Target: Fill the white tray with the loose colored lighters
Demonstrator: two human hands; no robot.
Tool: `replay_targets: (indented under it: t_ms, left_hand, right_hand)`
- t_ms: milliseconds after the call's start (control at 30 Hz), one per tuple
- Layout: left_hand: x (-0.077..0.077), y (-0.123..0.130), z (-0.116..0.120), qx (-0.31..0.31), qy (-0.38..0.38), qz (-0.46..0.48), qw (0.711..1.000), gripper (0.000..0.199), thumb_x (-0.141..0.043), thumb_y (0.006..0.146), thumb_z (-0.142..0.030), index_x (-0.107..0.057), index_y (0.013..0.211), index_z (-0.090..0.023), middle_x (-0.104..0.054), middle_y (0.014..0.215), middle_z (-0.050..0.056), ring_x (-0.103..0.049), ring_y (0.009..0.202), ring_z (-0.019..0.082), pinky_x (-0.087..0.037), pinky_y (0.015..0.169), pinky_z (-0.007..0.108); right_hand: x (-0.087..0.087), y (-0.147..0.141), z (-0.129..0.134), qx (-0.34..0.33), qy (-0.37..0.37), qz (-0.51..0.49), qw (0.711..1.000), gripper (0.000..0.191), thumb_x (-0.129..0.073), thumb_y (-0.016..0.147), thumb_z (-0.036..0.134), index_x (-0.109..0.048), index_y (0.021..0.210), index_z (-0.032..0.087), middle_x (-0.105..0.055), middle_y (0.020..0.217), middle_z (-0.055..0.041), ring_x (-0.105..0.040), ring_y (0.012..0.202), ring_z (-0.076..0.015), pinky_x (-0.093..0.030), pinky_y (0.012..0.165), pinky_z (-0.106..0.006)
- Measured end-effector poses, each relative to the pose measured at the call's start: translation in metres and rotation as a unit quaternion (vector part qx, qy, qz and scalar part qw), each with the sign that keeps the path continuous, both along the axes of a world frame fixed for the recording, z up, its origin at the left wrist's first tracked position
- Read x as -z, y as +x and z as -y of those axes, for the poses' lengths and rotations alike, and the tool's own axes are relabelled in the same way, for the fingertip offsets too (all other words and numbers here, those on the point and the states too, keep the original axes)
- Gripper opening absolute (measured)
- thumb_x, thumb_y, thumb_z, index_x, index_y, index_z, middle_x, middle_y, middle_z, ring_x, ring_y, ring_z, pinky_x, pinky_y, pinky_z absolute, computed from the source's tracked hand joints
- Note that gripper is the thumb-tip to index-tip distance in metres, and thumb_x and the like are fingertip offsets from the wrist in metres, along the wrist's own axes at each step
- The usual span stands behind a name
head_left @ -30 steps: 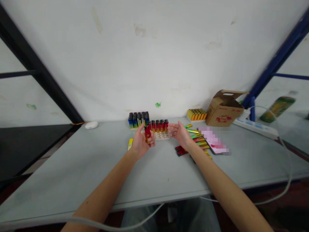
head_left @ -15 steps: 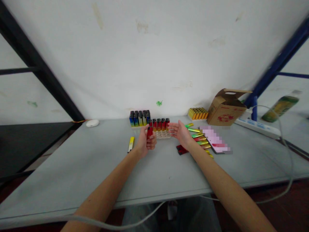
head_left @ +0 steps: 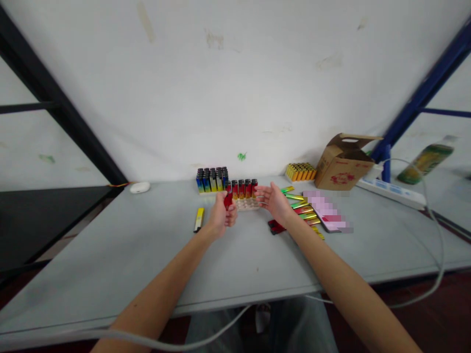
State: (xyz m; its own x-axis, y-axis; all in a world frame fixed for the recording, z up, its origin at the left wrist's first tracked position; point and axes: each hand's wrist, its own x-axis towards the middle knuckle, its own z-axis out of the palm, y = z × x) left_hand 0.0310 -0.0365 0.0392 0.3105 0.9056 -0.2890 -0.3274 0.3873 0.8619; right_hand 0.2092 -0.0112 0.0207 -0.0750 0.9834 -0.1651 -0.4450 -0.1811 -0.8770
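Note:
My left hand (head_left: 221,215) is closed around a red lighter (head_left: 228,198), held just in front of a pale tray (head_left: 248,204) with rows of holes. Several red lighters (head_left: 242,188) stand upright along the tray's back part. To the tray's right, my right hand (head_left: 274,202) is held with fingers apart and nothing in it. Under and beside the right wrist lie loose lighters (head_left: 301,210) with green, gold and red bodies, and a dark red one (head_left: 275,226) nearer me. Left of my left hand a yellow lighter (head_left: 199,219) lies on the table.
Behind the left hand stands a block of blue and yellow lighters (head_left: 212,180). A tray of orange-yellow cylinders (head_left: 300,171) and an open cardboard box (head_left: 344,164) are at the back right, with a power strip (head_left: 393,192), pink phone (head_left: 324,211) and bottle (head_left: 425,162). A white case (head_left: 140,188) lies left.
The red lighter in my left hand has tilted a little, and less of it shows. My right hand stays nearly in place, with its fingers still apart.

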Motion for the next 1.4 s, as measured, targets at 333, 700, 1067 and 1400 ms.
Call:
replay_targets:
  t_ms: [333, 700, 1067, 1400]
  left_hand:
    - [0.0073, -0.0025, -0.0026, 0.019, -0.001, 0.017, 1.000, 0.054, -0.021, 0.092, -0.051, -0.032, 0.048, -0.021, -0.014, 0.041, -0.009, -0.009, 0.032, 0.005, -0.008, 0.032, 0.017]
    - [0.0059, -0.0019, -0.0015, 0.022, 0.004, 0.006, 1.000, 0.053, -0.021, 0.092, -0.048, -0.034, 0.048, -0.020, -0.015, 0.042, -0.009, -0.009, 0.032, 0.005, -0.009, 0.032, 0.017]
    - [0.0073, -0.0032, -0.0034, 0.016, 0.015, 0.008, 1.000, 0.053, -0.032, 0.088, -0.063, -0.041, 0.060, -0.019, -0.024, 0.045, -0.009, -0.017, 0.033, 0.005, -0.013, 0.031, 0.015]
    - [0.0059, -0.0026, -0.0031, -0.021, 0.042, 0.066, 0.997, 0.027, -0.036, 0.091, -0.035, -0.053, 0.082, -0.016, -0.053, 0.059, 0.000, -0.042, 0.038, 0.010, -0.030, 0.033, 0.019]
  right_hand:
    - [0.0079, 0.0019, -0.0038, -0.003, 0.024, 0.016, 1.000, 0.051, -0.029, 0.096, 0.045, -0.070, 0.083, 0.018, -0.068, 0.075, -0.0055, -0.057, 0.062, -0.0145, -0.043, 0.061, -0.026]
    - [0.0044, 0.0018, -0.0015, -0.001, 0.017, 0.004, 1.000, 0.052, -0.029, 0.097, 0.043, -0.071, 0.080, 0.017, -0.067, 0.073, -0.0049, -0.057, 0.060, -0.0126, -0.042, 0.059, -0.024]
    - [0.0055, 0.0009, -0.0022, 0.005, 0.017, 0.017, 1.000, 0.052, -0.028, 0.097, 0.045, -0.070, 0.081, 0.018, -0.067, 0.074, -0.0052, -0.057, 0.060, -0.0133, -0.043, 0.060, -0.025]
    - [0.0043, 0.0019, -0.0012, -0.002, 0.024, 0.012, 1.000, 0.052, -0.029, 0.096, 0.045, -0.071, 0.081, 0.018, -0.067, 0.075, -0.0054, -0.057, 0.061, -0.0136, -0.043, 0.060, -0.024]
